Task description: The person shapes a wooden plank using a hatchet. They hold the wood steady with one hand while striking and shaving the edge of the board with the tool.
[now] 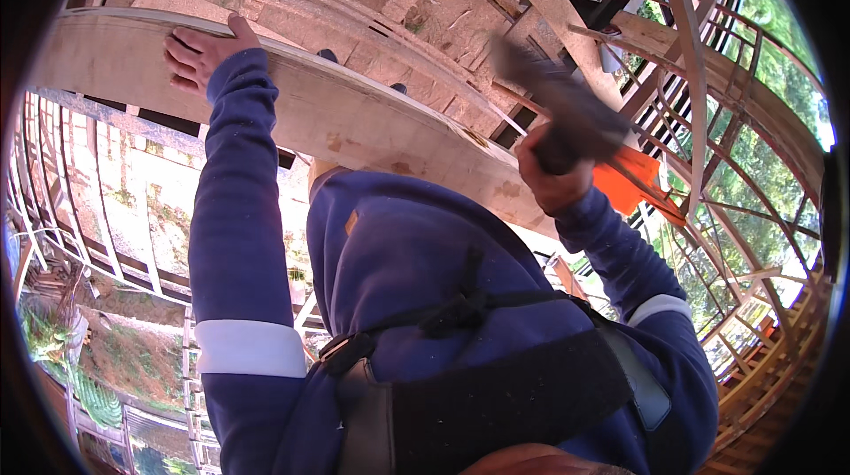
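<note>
Diagonally, a wide plank (354, 125) crosses before the blue sweatshirt (425, 227), its near edge close to the torso. The left hand (208, 54) lies flat by its far edge, fingers parted; the right hand (553, 169) is clamped round a blurred dark tool (571, 103). Beyond, gaps show around slender wooden strips (367, 28).

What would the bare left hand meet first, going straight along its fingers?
Nothing new: the left hand would likely just slide along the long, pale wooden board it appears to rest on; depth is unclear.
</note>
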A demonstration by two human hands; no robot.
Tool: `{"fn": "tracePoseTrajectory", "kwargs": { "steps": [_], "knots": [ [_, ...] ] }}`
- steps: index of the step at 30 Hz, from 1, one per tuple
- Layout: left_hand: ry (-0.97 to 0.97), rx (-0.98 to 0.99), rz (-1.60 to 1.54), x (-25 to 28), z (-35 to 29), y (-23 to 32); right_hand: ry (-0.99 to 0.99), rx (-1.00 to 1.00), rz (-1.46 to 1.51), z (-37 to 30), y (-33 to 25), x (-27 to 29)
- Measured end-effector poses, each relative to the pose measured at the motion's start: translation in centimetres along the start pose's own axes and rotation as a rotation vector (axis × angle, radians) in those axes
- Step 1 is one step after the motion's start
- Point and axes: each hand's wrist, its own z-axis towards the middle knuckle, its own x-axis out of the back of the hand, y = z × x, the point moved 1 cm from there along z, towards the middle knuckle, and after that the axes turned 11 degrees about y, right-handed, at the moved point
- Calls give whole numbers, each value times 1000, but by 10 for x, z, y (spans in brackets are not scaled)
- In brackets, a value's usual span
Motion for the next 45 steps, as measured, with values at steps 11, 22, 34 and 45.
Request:
{"fn": "tracePoseTrajectory", "kwargs": {
  "steps": [11, 22, 34, 45],
  "knots": [
    [-7, 4, 27, 7, 0, -3, -79, -723, -330, -51, 102, 68],
    [-115, 29, 107, 15, 0, 11, 241, -780, -497, -241, 118, 23],
    [-103, -637, 52, 19, -5, 8, 387, -1094, -262, -293, 111, -117],
    [-1458, -1135, -239, -27, -69, 81, 514, -1204, -111, -280, 119, -154]
  ]
}}
